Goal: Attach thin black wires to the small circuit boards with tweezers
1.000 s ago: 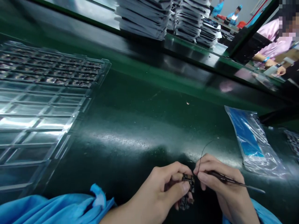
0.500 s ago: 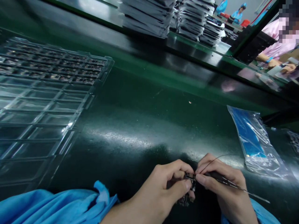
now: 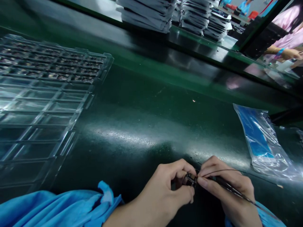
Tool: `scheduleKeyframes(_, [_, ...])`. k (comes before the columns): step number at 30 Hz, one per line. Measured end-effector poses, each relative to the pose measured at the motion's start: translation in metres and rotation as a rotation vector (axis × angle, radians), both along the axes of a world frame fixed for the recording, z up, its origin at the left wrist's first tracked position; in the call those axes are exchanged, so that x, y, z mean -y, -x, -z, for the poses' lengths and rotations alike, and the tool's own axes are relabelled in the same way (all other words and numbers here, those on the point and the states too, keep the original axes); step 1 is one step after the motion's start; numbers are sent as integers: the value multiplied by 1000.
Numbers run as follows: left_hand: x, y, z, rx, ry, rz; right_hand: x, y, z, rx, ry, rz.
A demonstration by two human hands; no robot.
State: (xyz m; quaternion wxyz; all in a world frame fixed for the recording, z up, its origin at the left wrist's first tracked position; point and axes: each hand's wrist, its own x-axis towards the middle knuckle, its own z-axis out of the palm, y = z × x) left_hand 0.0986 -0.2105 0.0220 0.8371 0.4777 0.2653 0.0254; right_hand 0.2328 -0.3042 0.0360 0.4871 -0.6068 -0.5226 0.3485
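Observation:
Near the bottom centre, my left hand (image 3: 165, 186) is closed, pinching a small dark electronic part (image 3: 190, 179) between thumb and fingers. Close against its right side, my right hand (image 3: 227, 186) pinches a thin dark wire (image 3: 220, 171) between thumb and forefinger. The wire's near end meets the small part at the fingertips; whether it is joined there I cannot tell. Its other length arcs rightward over the hand. A slim dark tool, like tweezers (image 3: 233, 190), also lies in my right hand, partly hidden by the fingers.
On the green table at left lies a clear compartment tray (image 3: 71, 123), its far rows holding small circuit boards. A clear plastic bag (image 3: 276, 157) with a blue sheet is at right. Paper-like stacks (image 3: 146, 15) stand on the shelf behind. A co-worker's hand (image 3: 288, 54) shows at upper right.
The small part has turned in my left fingers. The wire's free length has swung lower and stretches farther right. The view has shifted slightly.

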Motion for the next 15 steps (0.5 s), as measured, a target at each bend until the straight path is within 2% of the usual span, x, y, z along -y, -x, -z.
scheduleKeyframes(7, [1,1,0,1,61,25,0,0,-1,41,-3,-29])
scheduleKeyframes(15, [1,3,0,11,74,26,-2,4,-1,69,-19,17])
